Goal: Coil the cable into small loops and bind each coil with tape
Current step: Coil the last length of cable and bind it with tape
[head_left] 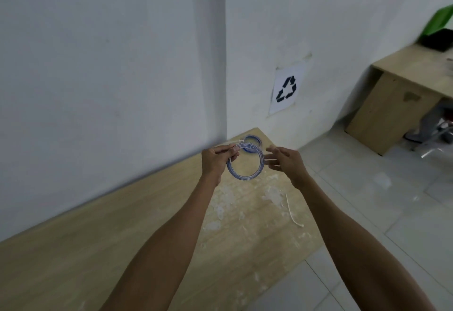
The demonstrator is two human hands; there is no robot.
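A round coil of blue and white cable (245, 176) hangs in the air above the wooden table (103, 237). My left hand (217, 158) grips the coil at its upper left, fingers closed on the strands and on a white strip there. My right hand (285, 160) is at the coil's right side with fingers spread, touching or nearly touching a short white strip (272, 162) that sticks out from the coil. A second blue coil (252, 140) lies on the table's far corner, partly hidden behind my left hand and the held coil.
A loose white strip (293, 212) lies near the table's right edge, among white flecks on the wood. White walls meet in a corner behind the table; a recycling sign (286, 90) hangs on the right wall. A wooden desk (402, 95) stands on the tiled floor at right.
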